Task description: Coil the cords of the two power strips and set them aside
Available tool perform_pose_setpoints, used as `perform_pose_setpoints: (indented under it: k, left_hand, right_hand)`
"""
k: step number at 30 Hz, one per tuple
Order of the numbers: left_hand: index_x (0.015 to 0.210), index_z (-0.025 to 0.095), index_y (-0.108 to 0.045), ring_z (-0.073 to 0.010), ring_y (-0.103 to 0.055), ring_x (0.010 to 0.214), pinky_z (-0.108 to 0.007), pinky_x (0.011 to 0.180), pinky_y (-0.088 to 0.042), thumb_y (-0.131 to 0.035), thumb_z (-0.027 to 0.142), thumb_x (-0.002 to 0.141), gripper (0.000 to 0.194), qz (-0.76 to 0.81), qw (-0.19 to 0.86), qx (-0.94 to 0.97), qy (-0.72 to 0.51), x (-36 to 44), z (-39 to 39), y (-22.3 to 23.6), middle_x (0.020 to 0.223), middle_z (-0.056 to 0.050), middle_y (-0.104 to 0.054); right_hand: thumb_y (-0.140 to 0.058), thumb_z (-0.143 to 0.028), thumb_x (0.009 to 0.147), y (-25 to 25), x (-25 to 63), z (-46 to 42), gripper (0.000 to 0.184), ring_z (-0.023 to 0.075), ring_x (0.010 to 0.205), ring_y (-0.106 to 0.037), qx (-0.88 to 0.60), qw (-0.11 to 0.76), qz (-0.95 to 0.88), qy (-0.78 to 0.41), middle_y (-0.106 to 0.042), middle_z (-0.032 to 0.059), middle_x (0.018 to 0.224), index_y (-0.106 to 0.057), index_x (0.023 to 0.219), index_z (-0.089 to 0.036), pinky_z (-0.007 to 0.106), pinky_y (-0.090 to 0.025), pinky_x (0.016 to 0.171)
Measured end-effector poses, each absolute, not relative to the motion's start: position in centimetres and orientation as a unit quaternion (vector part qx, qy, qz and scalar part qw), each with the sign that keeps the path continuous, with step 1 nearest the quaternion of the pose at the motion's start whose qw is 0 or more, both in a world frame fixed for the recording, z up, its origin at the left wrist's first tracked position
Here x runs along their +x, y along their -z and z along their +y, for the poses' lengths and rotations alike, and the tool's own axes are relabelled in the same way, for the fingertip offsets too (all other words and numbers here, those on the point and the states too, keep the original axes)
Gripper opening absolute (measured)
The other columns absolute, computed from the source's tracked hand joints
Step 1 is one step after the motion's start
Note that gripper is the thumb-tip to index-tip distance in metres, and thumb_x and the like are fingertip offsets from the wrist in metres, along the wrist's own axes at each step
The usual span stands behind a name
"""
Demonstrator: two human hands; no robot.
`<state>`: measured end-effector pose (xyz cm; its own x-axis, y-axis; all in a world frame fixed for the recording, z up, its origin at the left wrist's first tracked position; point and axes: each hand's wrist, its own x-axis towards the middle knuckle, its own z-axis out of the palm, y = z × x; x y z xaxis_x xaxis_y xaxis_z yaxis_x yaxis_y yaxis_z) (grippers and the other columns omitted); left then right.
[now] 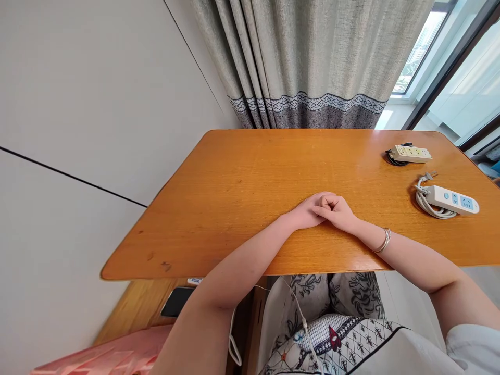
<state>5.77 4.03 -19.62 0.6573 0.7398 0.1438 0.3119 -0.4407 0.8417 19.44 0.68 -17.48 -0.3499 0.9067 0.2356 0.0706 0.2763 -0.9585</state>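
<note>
Resting on the desk [242, 172], the right hand [340, 214] lies curled over the left hand [305, 213]; I can't tell if it grips. Right of them are a white power strip [451, 199] and a cream power strip [411, 153]. It looks like waiting; reaching one would mean parting hands.

Left tabletop [219, 208] passable; right: power strips [453, 200], apparently black cord [397, 161]

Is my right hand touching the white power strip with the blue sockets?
Apart. The head view shows bare wooden table between the right hand and the white power strip.
</note>
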Motion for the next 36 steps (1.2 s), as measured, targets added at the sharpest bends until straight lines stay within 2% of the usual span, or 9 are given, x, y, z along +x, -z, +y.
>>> perform_pose_setpoints:
  k: [5,16,36]
  left_hand:
    - [0.086,0.019,-0.061,-0.0185,-0.062,0.089,-0.034,0.083,-0.056,-0.065,0.022,0.083,0.006,0.313,0.424,0.812,-0.252,5.8,4.0,19.5,0.092,-0.003,-0.066]
    - [0.092,0.02,-0.063,-0.0205,-0.066,0.101,-0.037,0.093,-0.057,-0.066,0.021,0.085,0.008,0.313,0.394,0.827,-0.253,5.5,4.0,19.3,0.102,-0.006,-0.07]
    - [0.09,0.02,-0.062,-0.021,-0.066,0.098,-0.037,0.089,-0.058,-0.066,0.023,0.085,0.007,0.331,0.416,0.806,-0.26,5.6,4.2,20.3,0.099,-0.005,-0.069]
  right_hand:
    - [-0.074,-0.056,0.081,17.5,19.4,0.7,0.061,0.0122,0.06,-0.03,-0.371,0.445,-0.671,-0.462,-0.029,-0.0059,0.056,-0.028,0.054,-0.024,0.03,-0.027,0.061]
    - [-0.071,-0.047,0.081,17.4,19.1,0.8,0.055,0.0123,0.062,-0.032,-0.361,0.457,-0.674,-0.456,-0.031,-0.0052,0.058,-0.029,0.054,-0.023,0.031,-0.029,0.063]
    - [-0.073,-0.054,0.081,17.7,19.4,0.8,0.059,0.0105,0.058,-0.026,-0.366,0.432,-0.674,-0.475,-0.026,-0.0074,0.056,-0.028,0.055,-0.024,0.029,-0.024,0.058]
